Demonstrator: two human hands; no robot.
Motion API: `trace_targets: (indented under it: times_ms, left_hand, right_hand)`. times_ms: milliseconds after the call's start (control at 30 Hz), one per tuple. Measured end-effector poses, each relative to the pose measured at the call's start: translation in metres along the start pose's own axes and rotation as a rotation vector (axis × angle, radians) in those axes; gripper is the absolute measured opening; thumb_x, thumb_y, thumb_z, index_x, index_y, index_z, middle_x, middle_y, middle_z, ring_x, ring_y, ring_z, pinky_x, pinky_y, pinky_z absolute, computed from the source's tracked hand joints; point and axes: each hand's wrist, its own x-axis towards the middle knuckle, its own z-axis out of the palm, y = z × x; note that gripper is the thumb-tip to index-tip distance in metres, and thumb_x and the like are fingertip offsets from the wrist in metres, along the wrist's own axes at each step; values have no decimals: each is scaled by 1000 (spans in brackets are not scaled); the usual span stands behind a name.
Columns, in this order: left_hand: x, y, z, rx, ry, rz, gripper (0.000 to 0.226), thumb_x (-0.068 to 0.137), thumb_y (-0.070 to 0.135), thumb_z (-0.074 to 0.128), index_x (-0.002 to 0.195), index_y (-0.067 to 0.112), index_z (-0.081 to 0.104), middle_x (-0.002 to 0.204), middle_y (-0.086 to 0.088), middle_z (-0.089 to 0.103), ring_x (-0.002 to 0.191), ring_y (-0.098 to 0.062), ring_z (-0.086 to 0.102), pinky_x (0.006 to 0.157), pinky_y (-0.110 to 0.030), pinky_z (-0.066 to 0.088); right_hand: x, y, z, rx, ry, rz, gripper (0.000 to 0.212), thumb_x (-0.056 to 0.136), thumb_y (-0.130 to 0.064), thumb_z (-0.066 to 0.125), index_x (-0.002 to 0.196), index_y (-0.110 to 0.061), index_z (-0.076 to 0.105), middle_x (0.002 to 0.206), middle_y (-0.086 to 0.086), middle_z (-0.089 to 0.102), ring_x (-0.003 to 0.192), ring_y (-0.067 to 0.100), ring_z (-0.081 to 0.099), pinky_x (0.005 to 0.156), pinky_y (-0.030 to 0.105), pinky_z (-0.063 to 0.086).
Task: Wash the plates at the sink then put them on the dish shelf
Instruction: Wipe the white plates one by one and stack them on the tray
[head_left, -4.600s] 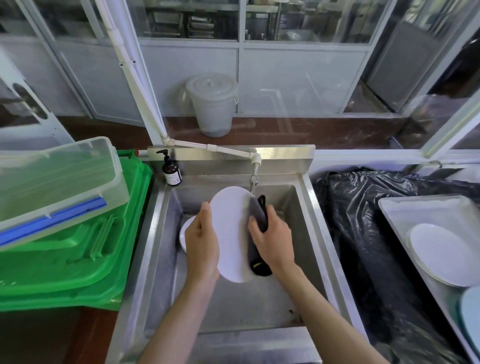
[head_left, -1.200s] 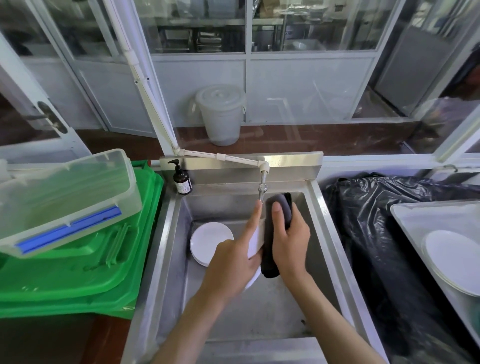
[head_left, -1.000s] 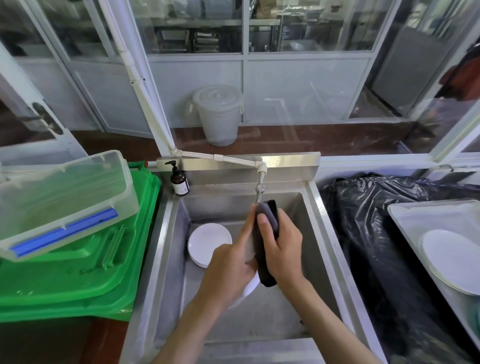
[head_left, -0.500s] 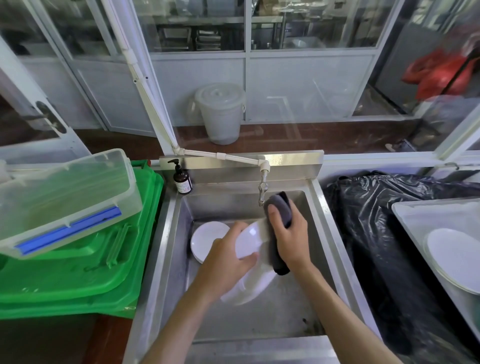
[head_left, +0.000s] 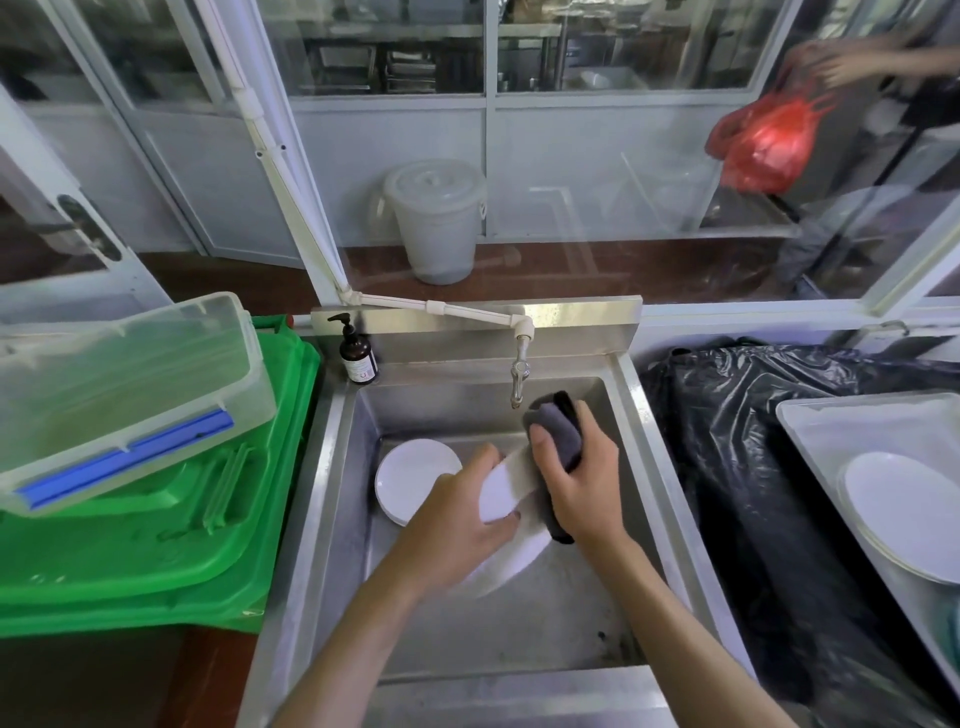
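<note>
Steel sink (head_left: 649, 467) mid-frame: left hand (head_left: 457, 525) grips a smooth round white plate (head_left: 506, 488), right hand (head_left: 582, 483) clutches a soft grey cloth (head_left: 556, 426) against it.

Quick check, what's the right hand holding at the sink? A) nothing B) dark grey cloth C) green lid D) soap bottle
B: the right hand grips a dark grey cloth against the white plate held by the left hand; the soap bottle stands untouched on the sink corner.
</note>
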Motion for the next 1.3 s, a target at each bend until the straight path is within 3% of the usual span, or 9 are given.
trace_targets:
  times_ms: [133,200,433,633,800,900,1067,1167,1300]
  left_hand:
    - [-3,2,1,-84,55,24,25,91,23,74,95,31,51,83,11,60,70,-12,51,60,-18,39]
    - [-1,2,-2,-108,72,6,27,89,22,77,96,29,51,83,13,59,71,-11,50,62,-17,39]
    - [1,7,5,-127,60,-12,29,87,38,80,94,25,55,83,12,68,66,-9,59,58,-17,41]
    - [-3,-7,5,-184,223,-44,30,85,24,82,92,24,52,81,7,56,69,-13,47,62,-22,38]
    - [9,-7,-5,-79,59,-37,28,87,39,78,100,31,55,88,3,64,83,-15,56,76,-28,48]
    - [11,-2,0,-29,18,-8,24,84,51,72,87,42,50,76,2,63,73,-19,57,64,-31,45]
    - [0,-10,3,-99,181,-23,25,88,32,77,95,20,56,83,-2,59,78,-21,51,64,-29,39]
    - [0,-13,-3,-124,143,-67,29,87,32,79,105,24,58,90,6,65,86,-11,57,76,-26,46]
    - [6,-6,0,-92,46,-38,26,88,33,79,108,31,61,88,8,72,79,-8,63,74,-27,50]
  right_hand:
    - [3,2,3,184,238,291,11,102,-37,57,105,-32,66,96,-11,71,92,7,67,84,27,52]
    - [8,4,1,174,212,400,10,106,-32,57,103,-35,66,96,-16,72,94,3,67,89,31,53]
    - [-1,-6,7,10,-33,-46,18,96,-33,61,88,-18,57,75,-4,58,68,15,56,62,28,46]
    - [10,11,7,221,162,433,15,108,-26,53,104,-30,67,94,-19,72,98,4,68,84,20,46]
    - [10,6,5,102,91,146,13,102,-30,59,102,-19,67,89,-5,70,84,11,67,74,23,50]
    - [2,6,11,12,20,-1,24,96,-35,60,96,-12,63,80,0,63,73,18,62,66,31,49]
    - [-1,18,14,228,232,454,15,107,-31,55,113,-27,68,103,-12,73,105,7,67,90,24,49]
    - [4,9,10,136,178,339,13,106,-24,59,100,-32,66,92,-15,72,89,2,67,81,22,48]
    - [3,-6,15,-39,-42,-56,10,95,-25,64,89,-28,57,76,-12,60,68,4,57,65,20,44]
